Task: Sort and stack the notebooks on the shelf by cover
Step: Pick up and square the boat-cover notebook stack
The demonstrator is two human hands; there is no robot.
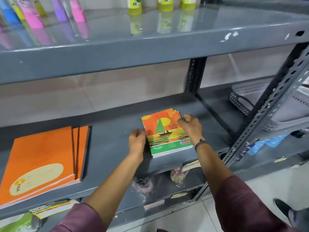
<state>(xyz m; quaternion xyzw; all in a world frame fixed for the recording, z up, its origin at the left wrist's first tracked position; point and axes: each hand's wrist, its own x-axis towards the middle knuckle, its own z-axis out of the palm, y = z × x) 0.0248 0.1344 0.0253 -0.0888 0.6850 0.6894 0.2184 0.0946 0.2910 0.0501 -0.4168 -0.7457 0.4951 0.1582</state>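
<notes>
Orange large notebooks (41,163) cut off at lower left, sailboat-cover stack (165,133) mid-frame on grey shelf (110,144), left hand (137,141) flat against its left edge, right hand (190,125) loosely curled on its right edge, fingertips partly hidden.

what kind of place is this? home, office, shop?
Probably a small shop or stockroom. Slotted-angle grey metal shelving holds multiple copies of goods: stacks of orange notebooks and sailboat-cover notebooks, rows of yellow bottles, packaged items below.

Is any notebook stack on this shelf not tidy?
Yes. The sailboat-cover stack between the left hand and right hand is fanned at its far edge; the covers do not line up. The orange stack also steps sideways.
</notes>
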